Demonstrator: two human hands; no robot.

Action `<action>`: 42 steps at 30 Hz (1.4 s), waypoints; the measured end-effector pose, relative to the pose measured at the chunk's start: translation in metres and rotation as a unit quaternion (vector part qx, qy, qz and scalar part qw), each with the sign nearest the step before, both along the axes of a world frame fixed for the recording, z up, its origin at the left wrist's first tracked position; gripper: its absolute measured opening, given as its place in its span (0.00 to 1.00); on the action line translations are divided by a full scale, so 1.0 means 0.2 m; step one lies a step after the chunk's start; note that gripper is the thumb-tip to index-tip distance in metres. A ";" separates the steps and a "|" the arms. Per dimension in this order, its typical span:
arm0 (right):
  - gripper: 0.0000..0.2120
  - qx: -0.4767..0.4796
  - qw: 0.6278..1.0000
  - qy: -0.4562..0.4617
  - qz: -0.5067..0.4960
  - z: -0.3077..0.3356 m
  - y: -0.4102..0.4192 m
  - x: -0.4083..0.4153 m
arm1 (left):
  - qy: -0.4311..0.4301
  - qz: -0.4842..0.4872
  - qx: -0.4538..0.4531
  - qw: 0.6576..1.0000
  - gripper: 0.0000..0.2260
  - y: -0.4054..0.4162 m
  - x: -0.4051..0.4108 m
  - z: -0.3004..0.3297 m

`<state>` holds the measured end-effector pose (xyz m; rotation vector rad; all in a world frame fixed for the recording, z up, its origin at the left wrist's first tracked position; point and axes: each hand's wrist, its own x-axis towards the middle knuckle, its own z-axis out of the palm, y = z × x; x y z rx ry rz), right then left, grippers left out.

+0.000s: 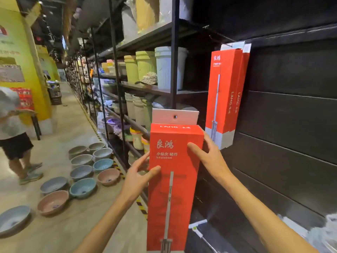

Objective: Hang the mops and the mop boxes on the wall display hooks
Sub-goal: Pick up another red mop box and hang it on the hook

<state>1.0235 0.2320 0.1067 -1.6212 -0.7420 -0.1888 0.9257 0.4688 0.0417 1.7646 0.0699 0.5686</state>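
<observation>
Both hands grip red mop box (173, 172) upright.

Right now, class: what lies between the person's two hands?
In the head view, the red mop box: left hand and right hand grip its opposite sides.

You hold a bright red mop box (173, 179) printed with white characters and a grey mop picture, topped by a white hang tab (175, 116). Up and to the right of it, two more red boxes (226, 95) with white bases hang on the black slatted wall (291, 125). Left of your box, shelves carry pale green and white buckets (151, 66) and a brown-and-cream checked hat (149, 78), the floor holds blue, grey and dusty pink basins (82, 179), and a yellow wall (18, 52) stands farthest left.
</observation>
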 end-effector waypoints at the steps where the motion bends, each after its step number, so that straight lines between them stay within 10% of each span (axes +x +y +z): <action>1: 0.36 0.005 1.000 -0.004 -0.014 0.01 0.04 0.07 | -0.003 -0.015 -0.002 1.000 0.28 0.05 0.11 0.02; 18: 0.41 0.043 0.970 -0.094 -0.220 0.52 0.44 1.02 | -0.052 -0.270 0.007 0.962 0.25 0.55 1.64 0.52; 42: 0.48 -0.002 0.935 -0.219 -0.279 1.18 0.14 1.90 | -0.195 -0.366 0.020 0.910 0.20 0.21 2.80 1.10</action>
